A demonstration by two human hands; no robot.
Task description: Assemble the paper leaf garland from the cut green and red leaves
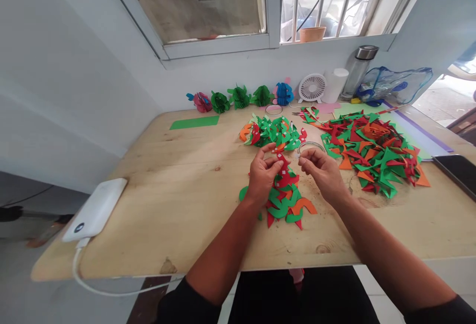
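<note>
My left hand (263, 173) pinches a red paper cutout (283, 165) dotted with small white squares. My right hand (323, 173) is closed in a pinch, with a small white piece (297, 156) at its fingertips, just right of the red cutout. Beneath and between my hands lies a loose pile of green, orange and red curved cutouts (282, 202). Behind my left hand is a heap of similar cutouts (277, 131), many bearing white squares. A thin ring, perhaps a tape roll (311, 144), rests behind my right fingers.
A big heap of paper scraps (375, 148) covers the right side, near a phone (457, 173). Along the wall stand folded paper shapes (239, 97), a small fan (312, 88) and a glass bottle (359, 72). A white power bank (95, 209) with a cable sits at the left edge.
</note>
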